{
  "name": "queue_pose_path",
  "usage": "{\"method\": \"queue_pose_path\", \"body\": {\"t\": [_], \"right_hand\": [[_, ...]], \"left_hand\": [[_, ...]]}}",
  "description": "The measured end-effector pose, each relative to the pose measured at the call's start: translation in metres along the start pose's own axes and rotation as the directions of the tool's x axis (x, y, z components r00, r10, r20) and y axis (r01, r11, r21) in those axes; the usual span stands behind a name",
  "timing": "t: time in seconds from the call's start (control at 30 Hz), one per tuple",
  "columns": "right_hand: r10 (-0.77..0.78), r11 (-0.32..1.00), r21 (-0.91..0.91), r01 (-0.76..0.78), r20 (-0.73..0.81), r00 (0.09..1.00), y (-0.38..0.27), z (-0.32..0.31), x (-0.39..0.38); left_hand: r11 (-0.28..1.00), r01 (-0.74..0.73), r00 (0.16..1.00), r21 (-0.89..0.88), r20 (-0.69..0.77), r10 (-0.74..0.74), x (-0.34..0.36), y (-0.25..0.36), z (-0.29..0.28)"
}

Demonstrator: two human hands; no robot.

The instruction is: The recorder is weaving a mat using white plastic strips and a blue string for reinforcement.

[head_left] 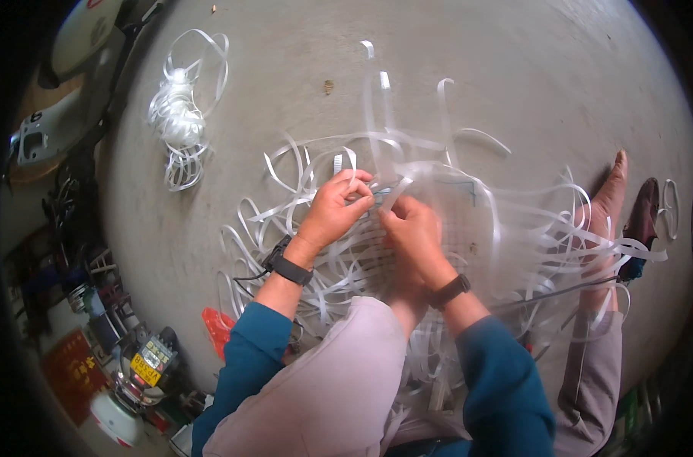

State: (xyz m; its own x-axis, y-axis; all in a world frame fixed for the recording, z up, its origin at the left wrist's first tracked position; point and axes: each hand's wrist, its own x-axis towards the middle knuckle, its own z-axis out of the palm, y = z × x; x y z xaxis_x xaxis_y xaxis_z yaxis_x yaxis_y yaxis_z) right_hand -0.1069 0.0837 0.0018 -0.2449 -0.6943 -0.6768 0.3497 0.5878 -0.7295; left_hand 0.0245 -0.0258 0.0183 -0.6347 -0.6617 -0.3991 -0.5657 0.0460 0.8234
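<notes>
Many glossy white plastic straps [496, 228] spread over the floor in front of me. Some cross each other in a loose woven sheet [457, 236], blurred and partly behind my arms. My right hand [413, 228] pinches one white strap [396, 192], whose short end points up between my hands. Close beside it on the left is my left hand [337, 209], its thumb and fingers curled together at another strap [352, 158] that loops above the fingertips. The exact grip there is partly hidden. Thin bluish lines show near the fingertips.
A tangled bundle of white strap [177, 118] lies at the far left. A red plastic bag [218, 329] is beside my left sleeve. My bare foot [610, 186] and a dark shoe [645, 209] are at the right. A motorbike [137, 381] and clutter line the left edge.
</notes>
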Motion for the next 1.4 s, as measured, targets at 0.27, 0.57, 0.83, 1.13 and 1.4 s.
{"method": "queue_pose_path", "body": {"t": [0.27, 0.57, 0.83, 1.13, 1.4], "right_hand": [[-0.098, 0.975, -0.214, 0.065, -0.147, 0.984, 0.021, -0.001, 0.014], [-0.16, 0.935, -0.345, 0.087, -0.188, 0.969, 0.02, 0.0, 0.02], [-0.101, 0.937, -0.348, 0.04, -0.157, 0.983, 0.019, 0.001, 0.022], [-0.104, 0.945, -0.322, 0.048, -0.158, 0.982, 0.019, 0.001, 0.024], [-0.161, 0.916, -0.395, 0.063, -0.22, 0.962, 0.011, 0.0, 0.019]], "left_hand": [[0.999, -0.034, 0.999, -0.016, -0.001, 0.034, 0.003, -0.007, -0.001], [0.998, -0.057, 0.998, -0.012, -0.01, 0.057, 0.003, -0.009, 0.0], [0.998, 0.004, 0.999, -0.068, -0.051, -0.007, 0.002, -0.019, 0.006], [0.996, 0.037, 0.997, -0.085, -0.061, -0.043, 0.004, -0.025, 0.007], [0.975, 0.091, 0.989, -0.202, -0.093, -0.112, 0.004, -0.032, 0.013]]}}
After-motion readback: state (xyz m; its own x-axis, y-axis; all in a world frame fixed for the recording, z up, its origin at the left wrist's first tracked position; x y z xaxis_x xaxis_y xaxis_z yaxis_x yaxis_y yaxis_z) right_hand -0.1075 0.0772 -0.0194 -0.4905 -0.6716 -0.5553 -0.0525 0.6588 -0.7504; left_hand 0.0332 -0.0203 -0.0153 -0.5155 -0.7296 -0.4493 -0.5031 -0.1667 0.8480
